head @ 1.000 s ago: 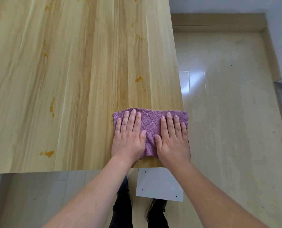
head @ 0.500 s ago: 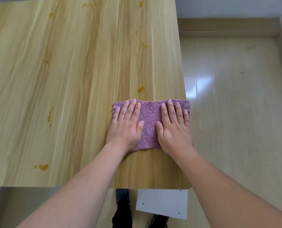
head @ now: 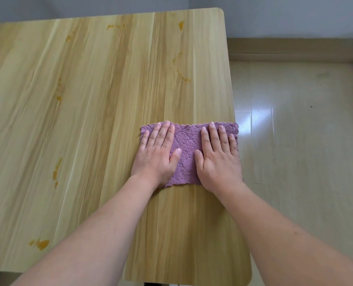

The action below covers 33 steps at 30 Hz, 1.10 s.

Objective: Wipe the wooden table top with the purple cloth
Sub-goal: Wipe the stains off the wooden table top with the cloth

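The purple cloth [head: 187, 145] lies spread flat on the wooden table top [head: 89, 100], against its right edge, with its right end hanging slightly past that edge. My left hand [head: 157, 153] presses flat on the cloth's left half, fingers spread and pointing away from me. On the right half my right hand [head: 218, 159] lies the same way, close to the table edge. Neither hand grips the fabric. Orange stains mark the wood: a streak [head: 180, 74] beyond the cloth, a spot [head: 180, 25] near the far edge, a blot [head: 41, 243] at the near left.
More orange marks [head: 56, 172] run down the left part of the table. The table's right edge [head: 231, 89] drops to a glossy tiled floor [head: 295, 141]. A grey wall and a skirting board [head: 291, 50] close the far side.
Both hands have pushed the cloth away from me along the right edge of the table. It has slid over the orange spot that lay just beyond it.
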Tool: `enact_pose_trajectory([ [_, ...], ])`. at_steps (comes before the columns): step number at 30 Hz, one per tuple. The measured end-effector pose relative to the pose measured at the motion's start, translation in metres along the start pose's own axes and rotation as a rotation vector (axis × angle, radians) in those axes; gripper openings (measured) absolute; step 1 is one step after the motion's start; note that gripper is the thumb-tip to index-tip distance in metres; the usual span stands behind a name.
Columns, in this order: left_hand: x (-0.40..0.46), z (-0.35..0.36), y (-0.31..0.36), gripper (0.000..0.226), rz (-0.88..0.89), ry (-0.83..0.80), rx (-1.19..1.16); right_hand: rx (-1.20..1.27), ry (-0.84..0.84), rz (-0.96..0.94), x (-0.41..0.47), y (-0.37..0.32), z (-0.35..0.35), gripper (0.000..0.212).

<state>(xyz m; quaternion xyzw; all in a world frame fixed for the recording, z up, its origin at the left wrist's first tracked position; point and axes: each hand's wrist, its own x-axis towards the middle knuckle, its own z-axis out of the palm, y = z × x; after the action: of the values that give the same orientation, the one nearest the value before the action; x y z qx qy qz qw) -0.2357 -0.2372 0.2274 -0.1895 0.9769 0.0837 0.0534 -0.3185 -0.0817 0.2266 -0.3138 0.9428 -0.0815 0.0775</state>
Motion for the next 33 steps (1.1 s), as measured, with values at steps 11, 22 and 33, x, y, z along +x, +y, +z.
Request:
enact_pose_trajectory([
  [11, 0.048, -0.008, -0.011, 0.075, -0.002, 0.01, -0.003, 0.006, 0.009, 0.018, 0.047, -0.002, -0.006, 0.067],
  [22, 0.095, -0.017, -0.021, 0.077, 0.017, 0.005, 0.012, -0.009, 0.024, 0.035, 0.093, -0.003, -0.011, 0.066],
  [33, 0.154, -0.025, -0.032, 0.077, 0.019, 0.004, 0.011, -0.011, 0.042, 0.043, 0.15, 0.001, -0.015, 0.065],
])
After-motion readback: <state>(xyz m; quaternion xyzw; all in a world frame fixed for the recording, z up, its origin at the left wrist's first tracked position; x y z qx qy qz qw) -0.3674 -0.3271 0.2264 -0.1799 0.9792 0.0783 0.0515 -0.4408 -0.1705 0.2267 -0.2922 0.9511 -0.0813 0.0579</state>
